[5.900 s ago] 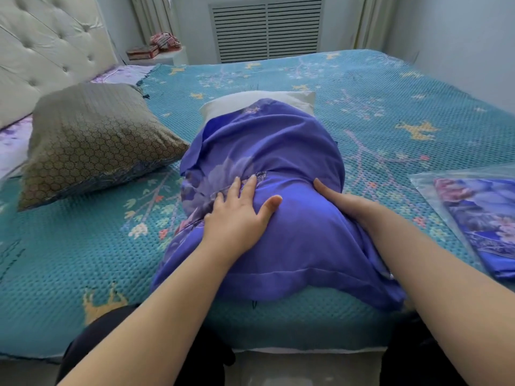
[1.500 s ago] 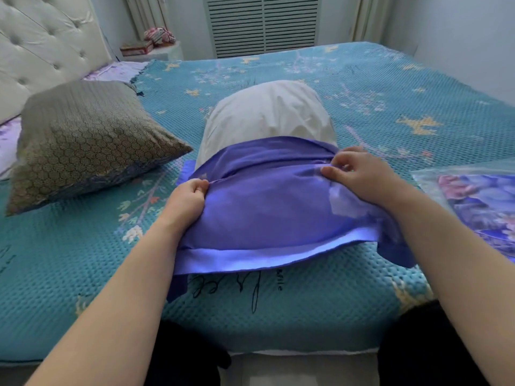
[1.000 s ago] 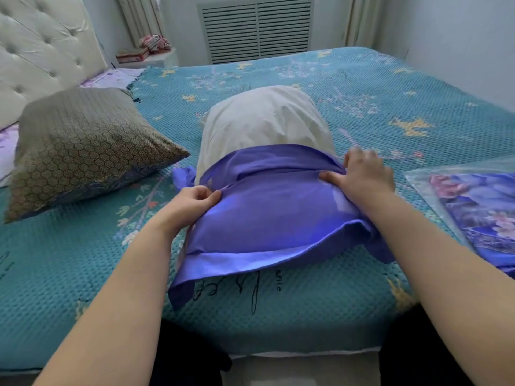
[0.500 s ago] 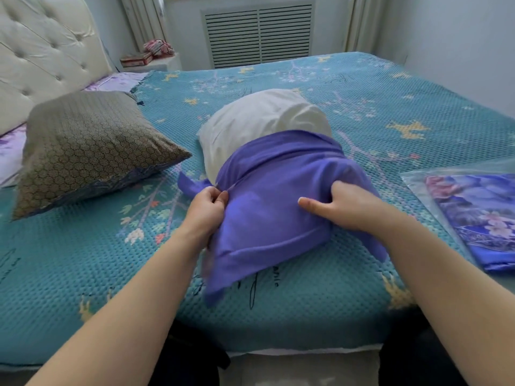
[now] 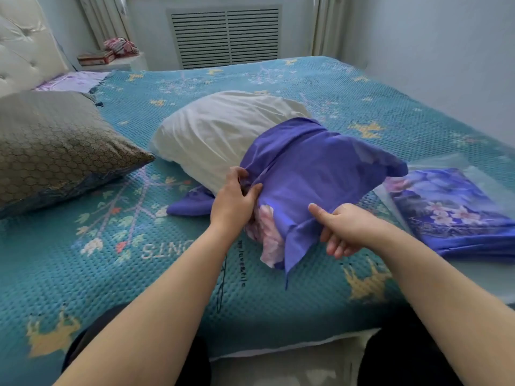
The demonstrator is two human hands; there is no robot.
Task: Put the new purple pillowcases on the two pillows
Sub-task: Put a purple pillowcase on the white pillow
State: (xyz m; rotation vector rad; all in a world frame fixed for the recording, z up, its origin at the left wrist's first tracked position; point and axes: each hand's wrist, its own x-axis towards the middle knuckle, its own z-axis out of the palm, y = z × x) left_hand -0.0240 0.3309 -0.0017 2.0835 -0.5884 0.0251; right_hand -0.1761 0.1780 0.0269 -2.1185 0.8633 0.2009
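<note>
- Nearest me, the turquoise bedspread [image 5: 83, 274] has a bumpy waffle weave, stitched with yellow deer, pale blossom sprigs and some lettering.
- The right hand [image 5: 348, 228] holds the loose near edge of the purple pillowcase [image 5: 315, 174]; its thumb lies on top and the fingers curl underneath, pinching the smooth cloth.
- The left hand [image 5: 232, 201] grips a bunched fold of the same case on its left side, fingers and thumb closed around the gather.
- The pillowcase is thin and slightly glossy, rumpled, and covers only the near end of the white pillow [image 5: 220, 129]; a pink floral patch shows at its lower fold.
- The pillow is plump and rounded with fine creases, lying slantwise mid-bed, its far end bare.
- On the right lies a flat clear plastic packet [image 5: 457, 207] with folded satiny purple floral fabric inside.
- On the left sits a square olive cushion [image 5: 55, 146] with a honeycomb pattern.
- Beyond, a cream tufted headboard [image 5: 25, 45] and a slatted grille [image 5: 225, 34] on the far wall.
</note>
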